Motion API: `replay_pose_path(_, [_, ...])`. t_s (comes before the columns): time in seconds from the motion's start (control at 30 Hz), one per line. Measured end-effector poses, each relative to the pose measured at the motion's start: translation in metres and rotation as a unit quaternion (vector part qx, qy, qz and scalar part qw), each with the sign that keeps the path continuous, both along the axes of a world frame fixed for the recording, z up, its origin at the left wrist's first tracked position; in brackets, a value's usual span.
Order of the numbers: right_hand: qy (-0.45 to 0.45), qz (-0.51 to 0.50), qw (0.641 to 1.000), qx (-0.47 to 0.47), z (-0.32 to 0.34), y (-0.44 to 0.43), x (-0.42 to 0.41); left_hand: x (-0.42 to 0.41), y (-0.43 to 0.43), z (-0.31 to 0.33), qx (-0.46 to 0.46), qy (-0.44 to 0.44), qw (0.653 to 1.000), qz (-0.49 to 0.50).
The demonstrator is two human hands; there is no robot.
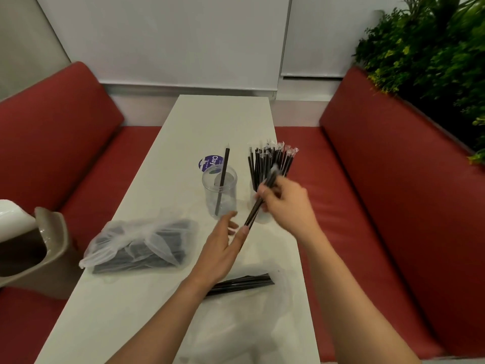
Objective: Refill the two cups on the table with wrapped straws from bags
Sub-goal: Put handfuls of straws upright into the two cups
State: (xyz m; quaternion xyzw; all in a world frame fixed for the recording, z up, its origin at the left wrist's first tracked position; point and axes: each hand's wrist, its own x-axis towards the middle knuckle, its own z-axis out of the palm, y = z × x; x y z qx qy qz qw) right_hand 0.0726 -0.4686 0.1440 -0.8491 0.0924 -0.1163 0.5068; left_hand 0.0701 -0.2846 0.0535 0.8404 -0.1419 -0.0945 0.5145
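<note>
Head view: a small bunch of wrapped straws (252, 215) is being gripped, tilted, in the curled fingers of the right hand (284, 206), just in front of the right cup (263, 218), which is being shown crowded with upright straws (270, 160). The left hand (221, 248) is being held open with straight fingers just below the bunch's lower end; whether a fingertip is touching it cannot be told through the blur. The left cup (220, 195) is being shown nearly bare, with a single straw (222, 179) leaning inside, just beside the right cup on the white table (223, 119). A full bag (139, 245) of straws is being seen lying at the table's left edge, and a flattened bag (236, 324) with a few loose straws (244, 282) is being crossed by the left forearm. The step in hand is being judged as the loading of a gathered bunch into a cup, the right cup looking done and the left barely begun. The next move is being judged to call for the bunch being squared at its ends, carried over the left cup's mouth and lowered upright, without the light cup being tipped
</note>
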Motion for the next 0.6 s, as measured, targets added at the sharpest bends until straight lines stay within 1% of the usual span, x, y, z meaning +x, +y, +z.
replay_pose_path(0.07, [-0.081,-0.066,0.994,-0.015,0.015,-0.024,0.007,0.013,-0.003,0.004,-0.009,-0.052,0.998,0.043])
replay_pose_path(0.13, [-0.159,-0.131,0.979,-0.014,0.032,-0.047,0.013,0.029,-0.01,0.008,0.006,-0.108,0.993,0.055])
replay_pose_path(0.2, [-0.199,-0.164,0.966,-0.006,0.04,-0.063,0.02,0.043,-0.02,0.012,0.038,-0.162,0.985,0.033])
replay_pose_path(0.23, [-0.204,-0.169,0.964,-0.006,0.039,-0.068,0.025,0.049,-0.026,0.012,0.053,-0.184,0.981,0.021])
replay_pose_path(0.3, [-0.189,-0.169,0.967,-0.019,0.029,-0.072,0.036,0.062,-0.039,0.011,0.076,-0.217,0.973,0.008])
replay_pose_path(0.33, [-0.164,-0.161,0.973,-0.03,0.019,-0.074,0.043,0.067,-0.046,0.01,0.086,-0.229,0.97,0.004])
replay_pose_path(0.43, [-0.043,-0.083,0.993,-0.077,-0.018,-0.073,0.063,0.087,-0.061,0.003,0.13,-0.246,0.96,-0.014])
replay_pose_path(0.5, [0.025,-0.04,0.992,-0.12,-0.041,-0.07,0.073,0.098,-0.067,-0.003,0.165,-0.239,0.956,-0.027])
replay_pose_path(0.53, [0.045,-0.037,0.989,-0.134,-0.049,-0.068,0.077,0.102,-0.068,-0.005,0.18,-0.238,0.954,-0.034])
replay_pose_path(0.6, [0.059,-0.055,0.989,-0.128,-0.06,-0.064,0.082,0.107,-0.071,-0.008,0.192,-0.248,0.949,-0.043])
